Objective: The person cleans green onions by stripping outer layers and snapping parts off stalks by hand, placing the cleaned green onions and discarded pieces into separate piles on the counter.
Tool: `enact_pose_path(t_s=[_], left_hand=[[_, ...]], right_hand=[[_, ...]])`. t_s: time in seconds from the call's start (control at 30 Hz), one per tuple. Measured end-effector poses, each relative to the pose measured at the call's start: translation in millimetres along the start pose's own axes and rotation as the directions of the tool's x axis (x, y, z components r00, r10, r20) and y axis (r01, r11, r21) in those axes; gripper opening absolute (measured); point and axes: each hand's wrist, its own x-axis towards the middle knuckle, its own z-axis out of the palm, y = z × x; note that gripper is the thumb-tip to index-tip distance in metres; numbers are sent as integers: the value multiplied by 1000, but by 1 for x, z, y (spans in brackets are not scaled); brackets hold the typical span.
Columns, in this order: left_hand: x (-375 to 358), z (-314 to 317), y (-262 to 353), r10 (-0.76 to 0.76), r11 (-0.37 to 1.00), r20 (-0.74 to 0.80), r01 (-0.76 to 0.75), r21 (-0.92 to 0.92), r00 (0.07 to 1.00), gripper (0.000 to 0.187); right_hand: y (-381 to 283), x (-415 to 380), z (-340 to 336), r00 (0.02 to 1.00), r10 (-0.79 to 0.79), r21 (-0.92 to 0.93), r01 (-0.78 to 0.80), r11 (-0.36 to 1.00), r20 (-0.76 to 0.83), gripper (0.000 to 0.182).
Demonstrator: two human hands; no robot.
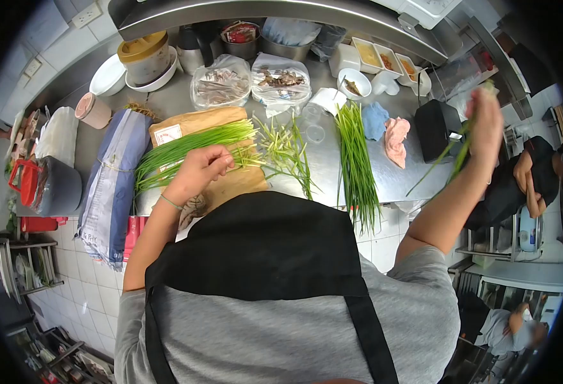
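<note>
My left hand [203, 170] is curled in a pinch just above a large bundle of green chives [195, 144] on brown paper [230, 191]; whatever is between its fingers is too small to make out. Raised at the right, my right hand [485, 125] is closed around a few chive stalks [461, 157], whose green blades trail down beside my forearm. A loose pile of pale, yellowish chive trimmings [286, 150] lies right of the bundle. Farther right, a neat bunch of chives [356, 160] lies with its tips hanging over the table's front edge.
Plastic-lined containers [220, 83], a white bowl [353, 84] and food tubs [384, 57] line the back of the steel table [323, 173]. A blue cloth [375, 120], a pink cloth [396, 141] and a black box [436, 130] sit at right. Other people [528, 176] are beyond.
</note>
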Motion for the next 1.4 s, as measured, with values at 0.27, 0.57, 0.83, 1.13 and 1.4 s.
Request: enact_pose_path(t_s=[0.27,0.57,0.83,1.13,1.4], left_hand=[[3,-12,-21,-7,995,-165,-10,-104,986,9],[-19,-47,-31,-73,994,-430,28,-109,900,21],[-8,-60,-39,87,985,-565,13,171,821,34],[5,-27,-58,394,766,-389,-65,639,833,38],[13,-8,-44,409,720,-394,-26,694,823,19]], right_hand=[[89,-62,191,819,64,-292,129,948,570,44],[102,-111,196,918,108,-307,16,951,382,38],[98,-181,205,921,-98,-331,233,914,377,37],[0,-164,220,886,-289,119,263,957,363,11],[-56,-196,307,612,-568,282,504,816,551,14]])
